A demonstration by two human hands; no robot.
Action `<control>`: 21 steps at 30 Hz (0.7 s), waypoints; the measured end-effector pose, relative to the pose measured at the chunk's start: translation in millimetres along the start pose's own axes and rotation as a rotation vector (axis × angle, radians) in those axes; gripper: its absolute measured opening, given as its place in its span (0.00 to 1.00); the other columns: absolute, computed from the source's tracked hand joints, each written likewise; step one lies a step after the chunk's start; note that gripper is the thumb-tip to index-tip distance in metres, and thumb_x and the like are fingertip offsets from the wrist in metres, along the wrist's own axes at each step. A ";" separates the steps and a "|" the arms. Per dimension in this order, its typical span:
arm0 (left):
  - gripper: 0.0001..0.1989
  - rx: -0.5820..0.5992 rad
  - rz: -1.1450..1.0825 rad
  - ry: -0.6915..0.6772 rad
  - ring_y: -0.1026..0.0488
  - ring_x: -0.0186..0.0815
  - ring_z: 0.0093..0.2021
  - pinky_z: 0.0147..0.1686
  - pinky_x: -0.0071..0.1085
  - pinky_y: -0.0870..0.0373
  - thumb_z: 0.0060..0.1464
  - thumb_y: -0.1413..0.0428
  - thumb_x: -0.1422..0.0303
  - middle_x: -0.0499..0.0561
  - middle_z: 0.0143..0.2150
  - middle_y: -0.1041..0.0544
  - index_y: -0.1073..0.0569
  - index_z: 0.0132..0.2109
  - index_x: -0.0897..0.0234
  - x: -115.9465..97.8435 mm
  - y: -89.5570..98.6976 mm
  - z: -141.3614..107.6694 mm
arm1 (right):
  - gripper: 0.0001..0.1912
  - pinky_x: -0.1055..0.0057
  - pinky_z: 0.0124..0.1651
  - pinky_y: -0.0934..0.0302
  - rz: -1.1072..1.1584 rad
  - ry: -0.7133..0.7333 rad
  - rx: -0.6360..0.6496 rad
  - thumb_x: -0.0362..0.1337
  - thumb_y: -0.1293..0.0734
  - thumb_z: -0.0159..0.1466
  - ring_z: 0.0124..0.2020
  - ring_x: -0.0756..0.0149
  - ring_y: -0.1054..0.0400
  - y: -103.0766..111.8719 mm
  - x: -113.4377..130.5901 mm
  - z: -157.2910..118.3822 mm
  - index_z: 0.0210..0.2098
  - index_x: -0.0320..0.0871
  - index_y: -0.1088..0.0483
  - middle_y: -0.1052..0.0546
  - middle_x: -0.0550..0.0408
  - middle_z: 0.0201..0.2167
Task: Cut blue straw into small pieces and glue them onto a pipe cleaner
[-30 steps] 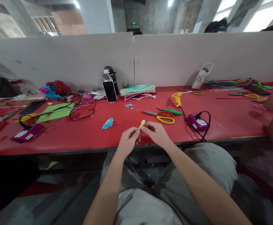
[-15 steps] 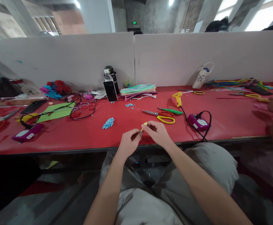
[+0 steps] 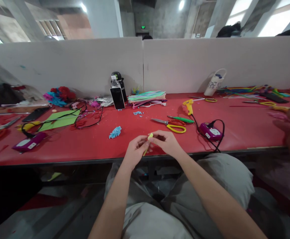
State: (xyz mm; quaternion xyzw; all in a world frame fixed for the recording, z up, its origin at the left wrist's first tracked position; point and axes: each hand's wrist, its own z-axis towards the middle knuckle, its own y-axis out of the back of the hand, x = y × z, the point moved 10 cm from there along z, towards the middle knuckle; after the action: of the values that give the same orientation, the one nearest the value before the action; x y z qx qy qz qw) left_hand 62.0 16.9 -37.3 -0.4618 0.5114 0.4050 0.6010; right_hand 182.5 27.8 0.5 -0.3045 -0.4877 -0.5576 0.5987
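In the head view, I pinch the yellow piece (image 3: 150,136) with both my left hand (image 3: 135,149) and my right hand (image 3: 165,141), over the front edge of the table (image 3: 85,142); half a second ago it was mostly covered, and now its narrow end shows below my grip, so I judge I'm turning it as I work. Near the back edge stand a clear bottle (image 3: 114,82), a black flask (image 3: 123,89) and, farther right, a white cup (image 3: 212,85), contents indistinguishable.

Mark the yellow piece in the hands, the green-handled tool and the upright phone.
Yellow piece (image 3: 150,136): head view, its upper end.
Green-handled tool (image 3: 184,119): head view, its handle.
Upright phone (image 3: 117,98): head view, its dark face.
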 end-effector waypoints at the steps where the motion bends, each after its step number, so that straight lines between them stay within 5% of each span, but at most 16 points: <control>1: 0.16 0.006 -0.003 0.000 0.24 0.35 0.33 0.37 0.33 0.26 0.51 0.37 0.62 0.52 0.33 0.21 0.26 0.44 0.66 -0.3 -0.6 -0.3 | 0.13 0.69 0.37 0.35 0.009 -0.002 0.006 0.45 0.30 0.59 0.30 0.67 0.30 -0.5 -0.2 0.1 0.36 0.41 0.25 0.23 0.54 0.29; 9: 0.13 -0.006 0.058 -0.038 0.24 0.34 0.31 0.36 0.31 0.27 0.54 0.40 0.59 0.51 0.31 0.21 0.23 0.38 0.66 -6.0 0.4 -3.1 | 0.13 0.69 0.36 0.35 0.153 -0.081 0.038 0.45 0.28 0.57 0.28 0.68 0.30 -4.7 -12.0 -0.5 0.32 0.40 0.26 0.24 0.56 0.26; 15: 0.12 -0.025 -0.135 0.071 0.28 0.29 0.25 0.28 0.25 0.31 0.50 0.37 0.61 0.51 0.26 0.22 0.23 0.34 0.67 3.6 -3.6 -4.9 | 0.16 0.70 0.36 0.36 0.274 -0.107 -0.020 0.46 0.25 0.53 0.29 0.69 0.32 -3.9 -15.8 -0.4 0.30 0.41 0.28 0.25 0.57 0.27; 21: 0.11 0.011 -0.339 0.103 0.31 0.25 0.21 0.24 0.21 0.35 0.50 0.36 0.64 0.48 0.24 0.25 0.26 0.32 0.68 7.7 -9.8 -5.7 | 0.15 0.71 0.38 0.37 0.293 -0.073 0.186 0.47 0.31 0.61 0.31 0.70 0.34 -21.9 1.5 -4.3 0.38 0.41 0.25 0.28 0.56 0.30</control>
State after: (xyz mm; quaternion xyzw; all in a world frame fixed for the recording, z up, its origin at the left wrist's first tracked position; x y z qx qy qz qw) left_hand 71.2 9.2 -43.9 -0.5583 0.4586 0.2711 0.6360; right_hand 162.2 19.2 -3.5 -0.3357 -0.5091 -0.4052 0.6811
